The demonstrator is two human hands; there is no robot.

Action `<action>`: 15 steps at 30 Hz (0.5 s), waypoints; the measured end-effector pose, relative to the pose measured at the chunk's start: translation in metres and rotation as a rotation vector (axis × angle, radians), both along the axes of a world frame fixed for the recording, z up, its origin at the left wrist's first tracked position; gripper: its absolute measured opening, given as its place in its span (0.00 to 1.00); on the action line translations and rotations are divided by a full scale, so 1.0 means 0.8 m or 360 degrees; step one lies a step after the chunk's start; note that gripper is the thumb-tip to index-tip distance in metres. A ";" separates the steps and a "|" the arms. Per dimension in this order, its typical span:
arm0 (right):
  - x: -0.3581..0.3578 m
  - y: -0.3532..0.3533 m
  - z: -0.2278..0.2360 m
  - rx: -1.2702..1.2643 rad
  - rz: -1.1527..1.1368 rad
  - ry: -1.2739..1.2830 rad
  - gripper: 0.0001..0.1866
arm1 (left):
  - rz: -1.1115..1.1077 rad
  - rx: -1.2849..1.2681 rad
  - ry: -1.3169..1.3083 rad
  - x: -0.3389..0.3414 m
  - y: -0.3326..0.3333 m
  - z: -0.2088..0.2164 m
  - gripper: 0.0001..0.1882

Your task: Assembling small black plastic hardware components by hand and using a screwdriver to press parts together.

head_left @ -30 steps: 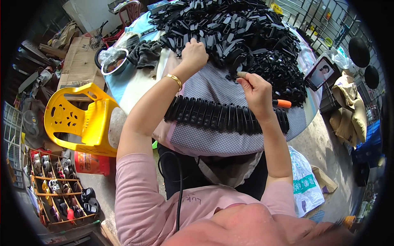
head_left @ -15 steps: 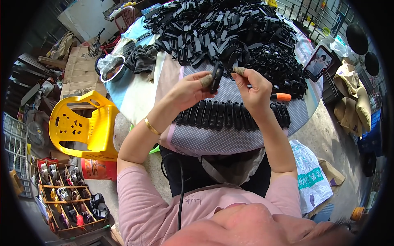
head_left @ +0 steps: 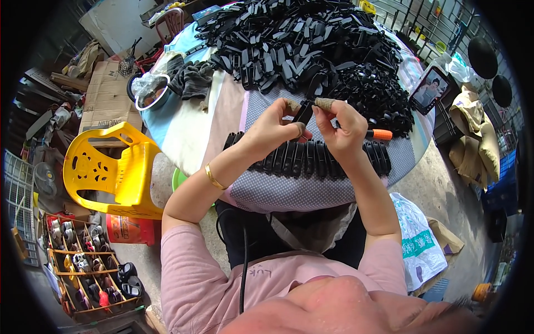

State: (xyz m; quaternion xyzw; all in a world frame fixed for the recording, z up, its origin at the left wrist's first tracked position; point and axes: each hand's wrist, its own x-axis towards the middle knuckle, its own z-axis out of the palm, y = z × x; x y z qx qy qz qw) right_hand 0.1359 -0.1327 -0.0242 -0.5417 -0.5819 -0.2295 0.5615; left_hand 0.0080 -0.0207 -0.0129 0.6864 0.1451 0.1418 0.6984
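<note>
Left hand (head_left: 273,131) and right hand (head_left: 342,127): both grips pinched 1 black plastic part (head_left: 303,112) above the tabletop (head_left: 189,125). Below: row of assembled parts (head_left: 311,157). Beyond: loose parts heap (head_left: 311,44). Left: bowl (head_left: 149,91) holding clear plastic.

Bright, even daylight, diffuse from overhead; no hard shadows on the table (head_left: 194,133). Soft shade only under the tabletop and beneath the forearms. Mild sheen on the yellow plastic chair (head_left: 119,172), slight glare on the white board (head_left: 119,25) top left. Strong fisheye: black vignette ring all round, straight edges bowed near the rim, shelf (head_left: 83,267) lower left stretched. Sharp in the centre around both hands; black parts pile (head_left: 311,50) crushed dark, little detail. Bottom edge soft, close-up blur. Colours saturated, no motion smear.
</note>
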 end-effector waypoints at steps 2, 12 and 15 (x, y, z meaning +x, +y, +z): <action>0.002 0.002 -0.002 -0.0023 -0.0013 -0.0021 0.06 | 0.0029 0.0091 -0.0032 0.001 -0.003 -0.006 0.19; 0.000 0.002 -0.002 -0.0061 -0.0002 -0.0270 0.08 | 0.0239 0.0951 -0.0124 0.002 -0.010 -0.010 0.28; -0.003 0.001 -0.002 -0.0095 -0.0075 -0.0386 0.09 | 0.0200 0.0796 -0.0348 0.002 -0.007 -0.024 0.27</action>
